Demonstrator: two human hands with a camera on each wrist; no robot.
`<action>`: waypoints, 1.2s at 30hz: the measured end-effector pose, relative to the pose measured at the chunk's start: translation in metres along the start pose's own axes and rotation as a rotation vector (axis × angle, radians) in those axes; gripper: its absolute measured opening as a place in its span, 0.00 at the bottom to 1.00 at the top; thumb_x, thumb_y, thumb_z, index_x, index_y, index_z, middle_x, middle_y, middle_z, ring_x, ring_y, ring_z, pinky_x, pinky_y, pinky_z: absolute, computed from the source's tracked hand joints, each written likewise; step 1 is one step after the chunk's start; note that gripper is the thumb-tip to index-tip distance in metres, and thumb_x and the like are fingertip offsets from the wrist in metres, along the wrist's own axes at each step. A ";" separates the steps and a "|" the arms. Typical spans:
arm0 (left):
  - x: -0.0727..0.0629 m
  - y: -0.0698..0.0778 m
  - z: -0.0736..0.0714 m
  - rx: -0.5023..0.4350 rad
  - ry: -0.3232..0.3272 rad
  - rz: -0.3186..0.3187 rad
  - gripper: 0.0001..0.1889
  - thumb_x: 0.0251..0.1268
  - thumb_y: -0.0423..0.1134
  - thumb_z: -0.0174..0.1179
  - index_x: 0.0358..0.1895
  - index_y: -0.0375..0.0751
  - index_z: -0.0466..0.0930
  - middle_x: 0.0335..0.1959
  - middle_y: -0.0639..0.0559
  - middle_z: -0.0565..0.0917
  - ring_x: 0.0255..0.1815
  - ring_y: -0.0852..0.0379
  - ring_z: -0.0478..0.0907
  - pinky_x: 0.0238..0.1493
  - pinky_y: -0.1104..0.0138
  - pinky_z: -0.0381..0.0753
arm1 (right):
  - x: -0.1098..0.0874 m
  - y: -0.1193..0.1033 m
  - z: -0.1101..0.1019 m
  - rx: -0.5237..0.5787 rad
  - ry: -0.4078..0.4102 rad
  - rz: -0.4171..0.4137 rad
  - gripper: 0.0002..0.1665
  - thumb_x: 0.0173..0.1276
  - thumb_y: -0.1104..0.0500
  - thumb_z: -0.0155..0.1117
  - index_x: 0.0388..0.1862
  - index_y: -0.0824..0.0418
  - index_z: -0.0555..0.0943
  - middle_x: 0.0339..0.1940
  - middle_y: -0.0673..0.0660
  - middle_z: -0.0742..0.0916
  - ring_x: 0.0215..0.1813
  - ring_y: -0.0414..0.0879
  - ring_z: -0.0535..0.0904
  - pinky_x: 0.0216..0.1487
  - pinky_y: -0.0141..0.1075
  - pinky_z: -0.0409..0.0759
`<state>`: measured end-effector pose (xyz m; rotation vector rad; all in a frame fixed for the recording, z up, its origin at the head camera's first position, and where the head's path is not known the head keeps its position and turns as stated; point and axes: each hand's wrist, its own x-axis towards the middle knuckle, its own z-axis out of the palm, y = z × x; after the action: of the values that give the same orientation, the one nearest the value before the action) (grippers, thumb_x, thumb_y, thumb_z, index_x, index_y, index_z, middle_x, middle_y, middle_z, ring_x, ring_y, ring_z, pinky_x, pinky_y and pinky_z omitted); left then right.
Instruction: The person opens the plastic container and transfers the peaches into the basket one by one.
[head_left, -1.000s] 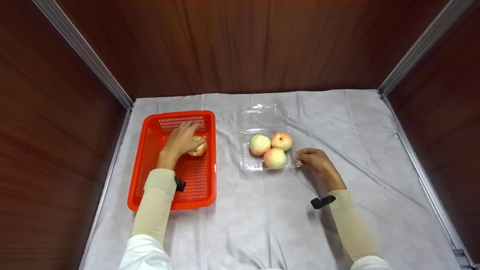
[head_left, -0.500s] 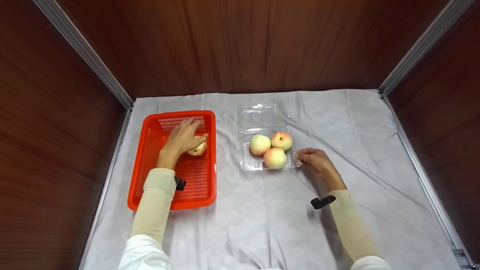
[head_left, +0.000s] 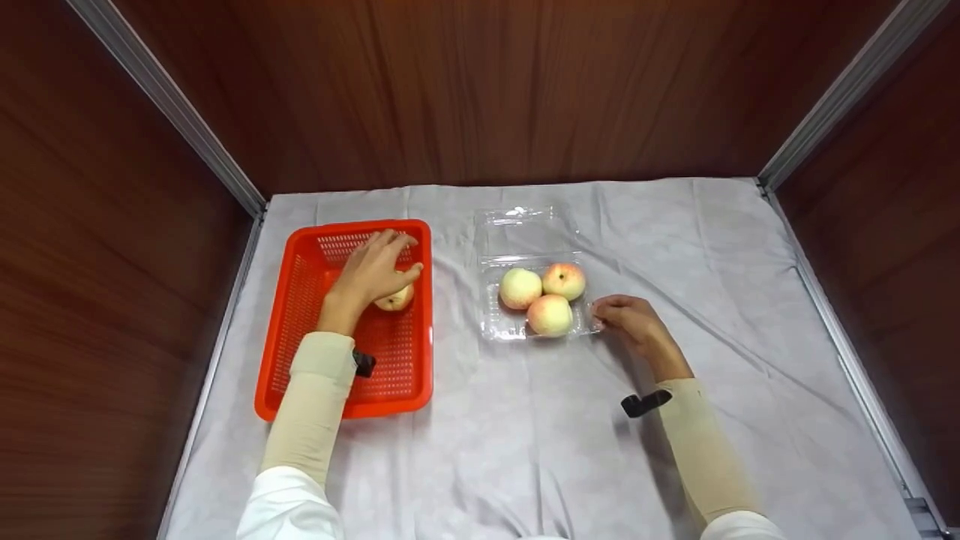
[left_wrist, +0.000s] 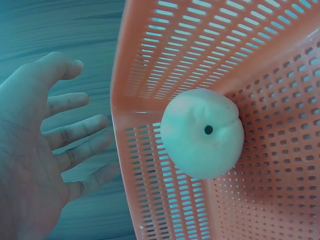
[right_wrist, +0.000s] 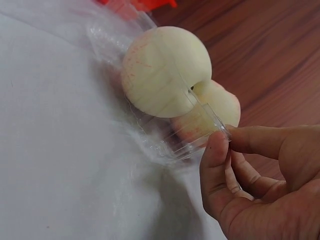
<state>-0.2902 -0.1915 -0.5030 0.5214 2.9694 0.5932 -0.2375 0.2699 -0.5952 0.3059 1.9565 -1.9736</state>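
Note:
Over the far part of a red plastic basket (head_left: 384,367), my left hand (head_left: 373,271) hovers with its fingers spread and nothing in them. A pale peach (head_left: 395,301) lies in the basket, partly hidden under that hand in the head view. The left wrist view shows the peach (left_wrist: 205,135) against the basket's perforated wall, apart from the fingers. My right hand (head_left: 636,324) pinches the edge of a clear plastic clamshell box (right_wrist: 217,121) between thumb and index finger. Three peaches (head_left: 550,315) sit grouped in the box's near half; its lid (head_left: 517,232) lies folded back.
A wrinkled grey-white cloth (head_left: 495,435) covers the table beneath basket and box. Dark wood panels (head_left: 480,90) stand behind and at both sides, with metal rails (head_left: 836,330) at the corners. The basket is left of the box, a strip of cloth between them.
My left hand has shifted slightly right and away from me above the peach, its fingers spreading. The peach stays in place. My right hand keeps its pinch on the box edge.

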 end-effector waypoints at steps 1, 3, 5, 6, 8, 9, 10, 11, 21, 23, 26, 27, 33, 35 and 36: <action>0.001 0.001 0.000 -0.004 0.000 0.001 0.29 0.74 0.55 0.59 0.71 0.45 0.76 0.70 0.41 0.77 0.72 0.37 0.72 0.77 0.37 0.68 | 0.000 0.000 0.000 0.000 0.001 0.001 0.08 0.75 0.70 0.62 0.49 0.73 0.83 0.29 0.47 0.86 0.32 0.35 0.82 0.38 0.27 0.83; 0.002 0.004 0.000 -0.007 0.000 0.004 0.28 0.74 0.55 0.58 0.71 0.46 0.76 0.70 0.41 0.77 0.71 0.38 0.72 0.76 0.37 0.68 | -0.001 0.000 -0.001 -0.006 0.010 0.006 0.08 0.75 0.69 0.62 0.48 0.72 0.84 0.28 0.47 0.86 0.31 0.35 0.82 0.38 0.27 0.82; 0.003 0.006 0.000 -0.004 0.000 0.008 0.28 0.74 0.55 0.58 0.71 0.46 0.76 0.70 0.42 0.77 0.71 0.39 0.72 0.76 0.37 0.68 | -0.001 0.000 -0.001 -0.010 0.021 0.011 0.07 0.74 0.69 0.63 0.47 0.71 0.84 0.27 0.46 0.86 0.31 0.35 0.82 0.39 0.27 0.82; 0.004 0.007 0.000 -0.004 0.000 0.011 0.28 0.74 0.55 0.58 0.71 0.46 0.76 0.71 0.42 0.77 0.71 0.39 0.72 0.76 0.37 0.68 | -0.002 0.000 -0.001 -0.013 0.026 0.013 0.07 0.74 0.68 0.64 0.47 0.70 0.84 0.27 0.46 0.87 0.31 0.35 0.82 0.39 0.27 0.82; 0.005 0.008 0.000 0.002 0.001 0.018 0.28 0.73 0.55 0.58 0.71 0.46 0.76 0.71 0.41 0.77 0.71 0.39 0.72 0.76 0.36 0.67 | -0.002 0.000 -0.001 -0.018 0.036 0.017 0.07 0.74 0.68 0.65 0.46 0.70 0.85 0.26 0.46 0.87 0.31 0.35 0.82 0.39 0.27 0.82; 0.006 0.009 0.000 0.003 0.001 0.020 0.28 0.73 0.55 0.58 0.71 0.46 0.76 0.71 0.41 0.77 0.71 0.39 0.72 0.77 0.36 0.67 | -0.002 0.000 -0.001 -0.018 0.038 0.017 0.06 0.74 0.68 0.65 0.46 0.70 0.85 0.26 0.46 0.87 0.31 0.35 0.82 0.40 0.27 0.82; 0.006 0.010 0.000 0.004 0.002 0.025 0.28 0.73 0.55 0.58 0.71 0.45 0.76 0.71 0.41 0.76 0.71 0.39 0.72 0.77 0.36 0.66 | -0.002 0.000 0.000 -0.021 0.040 0.017 0.06 0.73 0.68 0.65 0.46 0.69 0.85 0.26 0.46 0.87 0.31 0.35 0.82 0.40 0.27 0.82; 0.006 0.010 0.000 0.003 0.002 0.028 0.28 0.73 0.55 0.58 0.71 0.45 0.76 0.71 0.41 0.77 0.71 0.39 0.72 0.77 0.36 0.66 | -0.002 0.000 0.000 -0.022 0.038 0.018 0.06 0.73 0.68 0.65 0.46 0.70 0.85 0.26 0.46 0.87 0.31 0.35 0.82 0.40 0.26 0.83; 0.008 0.019 -0.004 0.009 -0.029 0.038 0.29 0.74 0.56 0.59 0.72 0.44 0.76 0.74 0.40 0.75 0.76 0.38 0.70 0.81 0.36 0.62 | -0.001 -0.001 0.000 -0.033 0.047 0.023 0.10 0.72 0.70 0.66 0.50 0.72 0.83 0.30 0.47 0.87 0.34 0.36 0.84 0.42 0.26 0.85; 0.009 0.020 -0.004 0.017 -0.030 0.039 0.29 0.74 0.56 0.58 0.72 0.45 0.76 0.75 0.41 0.74 0.76 0.38 0.70 0.80 0.37 0.62 | -0.001 -0.001 0.000 -0.036 0.049 0.021 0.10 0.72 0.70 0.66 0.50 0.73 0.83 0.31 0.47 0.88 0.34 0.36 0.85 0.42 0.26 0.85; 0.009 0.021 -0.004 0.019 -0.024 0.051 0.29 0.74 0.55 0.58 0.72 0.45 0.77 0.74 0.41 0.75 0.75 0.39 0.70 0.79 0.37 0.64 | -0.002 0.000 0.000 -0.037 0.044 0.017 0.11 0.72 0.70 0.66 0.51 0.74 0.83 0.32 0.47 0.88 0.35 0.36 0.85 0.43 0.26 0.85; 0.009 0.022 -0.005 0.020 -0.021 0.055 0.29 0.74 0.55 0.59 0.72 0.45 0.77 0.73 0.42 0.76 0.75 0.39 0.71 0.79 0.37 0.64 | -0.002 0.000 0.000 -0.033 0.046 0.017 0.11 0.72 0.70 0.66 0.51 0.73 0.83 0.32 0.47 0.88 0.34 0.36 0.85 0.42 0.26 0.86; 0.009 0.027 -0.005 0.027 -0.011 0.080 0.28 0.73 0.54 0.59 0.70 0.45 0.78 0.72 0.42 0.77 0.75 0.40 0.71 0.78 0.38 0.66 | -0.003 0.000 0.000 -0.020 0.039 0.012 0.09 0.73 0.70 0.65 0.49 0.73 0.83 0.31 0.47 0.88 0.34 0.36 0.85 0.42 0.26 0.85; 0.009 0.029 -0.006 0.032 -0.003 0.090 0.28 0.73 0.54 0.59 0.70 0.45 0.78 0.71 0.43 0.77 0.74 0.41 0.72 0.76 0.39 0.69 | -0.003 0.000 0.000 -0.012 0.022 0.007 0.09 0.73 0.71 0.65 0.49 0.74 0.82 0.32 0.47 0.87 0.34 0.36 0.85 0.42 0.26 0.85; 0.009 0.030 -0.006 0.035 0.002 0.095 0.27 0.73 0.54 0.59 0.69 0.46 0.78 0.70 0.43 0.78 0.73 0.41 0.72 0.75 0.40 0.70 | -0.003 0.000 0.000 -0.005 0.016 0.006 0.09 0.72 0.71 0.65 0.49 0.74 0.82 0.32 0.47 0.87 0.34 0.36 0.85 0.42 0.26 0.85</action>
<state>-0.2895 -0.1644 -0.4859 0.6680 2.9750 0.5507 -0.2346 0.2702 -0.5937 0.3274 1.9673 -1.9685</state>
